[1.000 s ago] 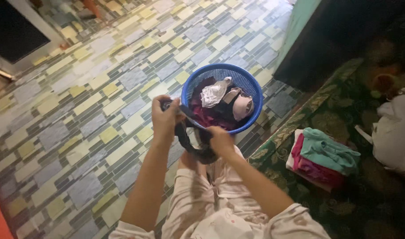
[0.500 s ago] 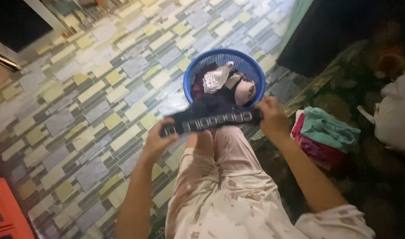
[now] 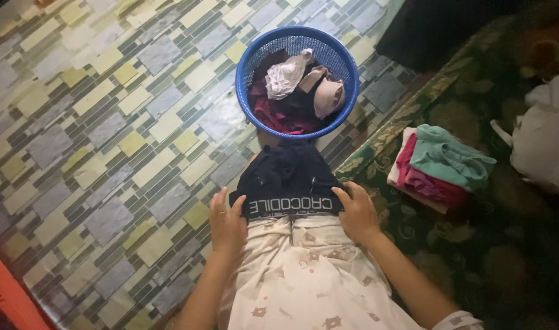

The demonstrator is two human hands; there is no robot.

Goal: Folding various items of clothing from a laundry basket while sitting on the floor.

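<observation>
A dark pair of underwear (image 3: 285,180) with a lettered waistband lies spread flat over my knees. My left hand (image 3: 226,223) holds the left end of the waistband, and my right hand (image 3: 356,211) holds the right end. I sit with my legs stretched out in pale patterned trousers (image 3: 304,275). Just beyond the garment stands a round blue basket (image 3: 246,58) with several crumpled clothes in it, among them a white piece and a maroon one.
A small stack of folded clothes (image 3: 441,165), teal on top of pink, lies on the dark patterned rug (image 3: 475,244) to my right. A white bag (image 3: 545,140) sits at the right edge. The floor (image 3: 108,134) is mosaic tile; something orange (image 3: 4,293) shows at bottom left.
The dark underwear, first bunched between my hands and then stretched out in the air, now lies flat on my knees. Both hands came down to my lap with it.
</observation>
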